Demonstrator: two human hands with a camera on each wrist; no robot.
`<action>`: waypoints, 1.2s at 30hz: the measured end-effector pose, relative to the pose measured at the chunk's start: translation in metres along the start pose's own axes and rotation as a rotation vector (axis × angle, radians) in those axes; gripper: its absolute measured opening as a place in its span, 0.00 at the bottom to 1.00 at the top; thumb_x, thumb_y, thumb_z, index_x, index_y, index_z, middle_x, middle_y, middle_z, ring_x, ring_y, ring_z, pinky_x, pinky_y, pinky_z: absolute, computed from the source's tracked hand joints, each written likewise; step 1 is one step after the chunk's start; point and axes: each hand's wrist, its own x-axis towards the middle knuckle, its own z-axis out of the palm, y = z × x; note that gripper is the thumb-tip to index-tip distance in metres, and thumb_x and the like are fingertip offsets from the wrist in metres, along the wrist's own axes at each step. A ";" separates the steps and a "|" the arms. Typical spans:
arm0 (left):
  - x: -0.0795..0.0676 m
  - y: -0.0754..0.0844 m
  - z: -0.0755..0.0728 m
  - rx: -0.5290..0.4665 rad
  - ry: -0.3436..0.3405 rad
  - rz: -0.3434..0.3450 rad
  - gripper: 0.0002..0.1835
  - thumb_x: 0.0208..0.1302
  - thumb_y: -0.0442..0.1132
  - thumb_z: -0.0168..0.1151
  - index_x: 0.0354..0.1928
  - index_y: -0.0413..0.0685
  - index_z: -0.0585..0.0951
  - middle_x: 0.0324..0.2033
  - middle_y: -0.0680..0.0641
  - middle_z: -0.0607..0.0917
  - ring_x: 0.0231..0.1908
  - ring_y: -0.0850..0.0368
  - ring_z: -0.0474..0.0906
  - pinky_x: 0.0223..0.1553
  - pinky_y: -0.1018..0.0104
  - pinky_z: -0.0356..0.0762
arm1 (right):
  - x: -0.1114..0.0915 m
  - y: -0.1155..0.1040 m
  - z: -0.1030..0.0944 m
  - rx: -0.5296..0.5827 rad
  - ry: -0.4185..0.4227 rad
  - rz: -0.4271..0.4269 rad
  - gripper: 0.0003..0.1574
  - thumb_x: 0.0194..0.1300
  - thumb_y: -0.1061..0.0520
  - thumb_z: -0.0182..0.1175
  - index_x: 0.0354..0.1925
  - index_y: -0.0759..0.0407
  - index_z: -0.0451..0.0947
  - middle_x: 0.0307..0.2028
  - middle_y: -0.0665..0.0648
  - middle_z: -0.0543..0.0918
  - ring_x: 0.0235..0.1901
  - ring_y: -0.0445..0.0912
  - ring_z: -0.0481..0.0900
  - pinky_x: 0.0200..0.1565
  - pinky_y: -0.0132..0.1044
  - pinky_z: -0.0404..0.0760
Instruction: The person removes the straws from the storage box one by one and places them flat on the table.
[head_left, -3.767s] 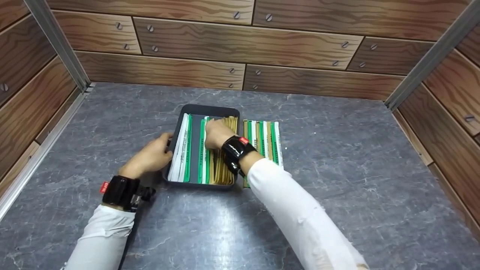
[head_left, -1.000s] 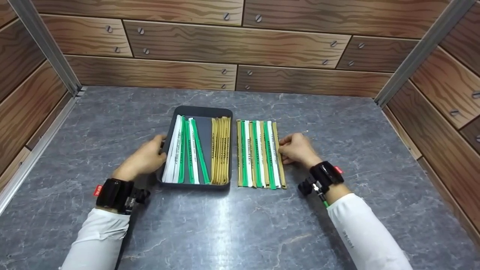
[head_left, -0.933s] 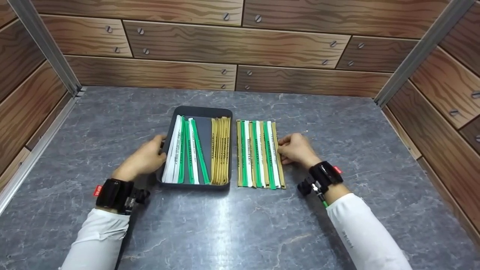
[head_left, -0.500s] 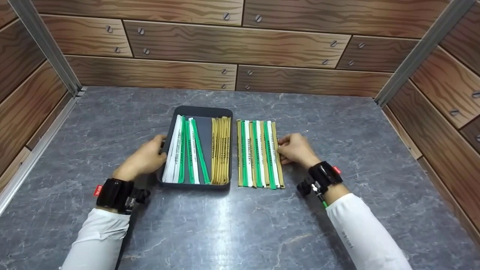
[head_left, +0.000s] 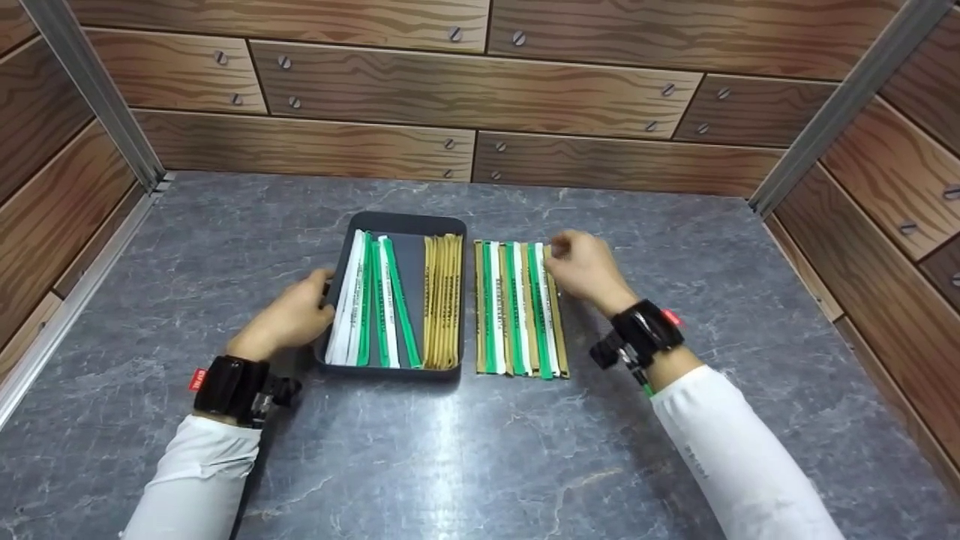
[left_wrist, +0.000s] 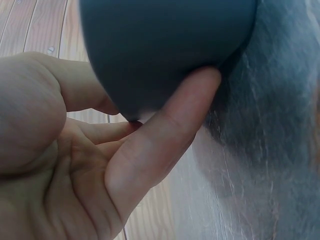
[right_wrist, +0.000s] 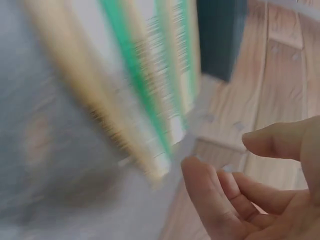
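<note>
A dark grey tray (head_left: 409, 225) holds long slim printed packets: white packets (head_left: 346, 307) at the left, green packets (head_left: 403, 315) with a white one leaning in the middle, and gold packets (head_left: 442, 300) along the right wall. My left hand (head_left: 289, 311) grips the tray's left side, its thumb pressed on the wall in the left wrist view. Right of the tray lies a row of packets (head_left: 517, 315) in gold, green and white. My right hand (head_left: 589, 274) is near the far end of the row's outermost gold packet (head_left: 561, 352). Its thumb and fingers are apart in the right wrist view, holding nothing.
The packets and tray lie on a grey marbled table (head_left: 450, 465). Wood-patterned walls (head_left: 480, 90) enclose the back and both sides, with metal posts (head_left: 847, 105) at the corners. Each wrist wears a black strap (head_left: 232, 390) with a camera.
A gold packet now ends the row at the right. My right hand left the tray, came to the row's right side, then slid toward its far end. My left hand stays at the tray.
</note>
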 end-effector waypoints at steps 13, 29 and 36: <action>0.000 0.001 0.000 -0.036 -0.027 -0.018 0.32 0.71 0.28 0.48 0.74 0.23 0.56 0.64 0.20 0.73 0.64 0.28 0.73 0.66 0.39 0.73 | 0.014 -0.113 0.054 -0.028 -0.162 -0.212 0.30 0.67 0.62 0.62 0.66 0.67 0.75 0.56 0.64 0.83 0.48 0.52 0.82 0.49 0.42 0.85; -0.001 0.001 -0.001 -0.008 -0.028 -0.039 0.33 0.71 0.29 0.51 0.75 0.25 0.56 0.65 0.20 0.71 0.65 0.27 0.71 0.69 0.36 0.68 | 0.053 -0.136 0.160 -0.450 -0.351 -0.210 0.12 0.55 0.67 0.59 0.20 0.55 0.72 0.33 0.60 0.86 0.33 0.53 0.84 0.27 0.38 0.83; 0.000 0.003 -0.001 -0.015 -0.038 -0.063 0.35 0.71 0.29 0.52 0.76 0.26 0.54 0.64 0.20 0.72 0.63 0.29 0.74 0.64 0.38 0.75 | 0.037 -0.151 0.146 -0.433 -0.358 -0.166 0.17 0.63 0.67 0.57 0.21 0.55 0.66 0.47 0.68 0.87 0.32 0.54 0.89 0.19 0.31 0.81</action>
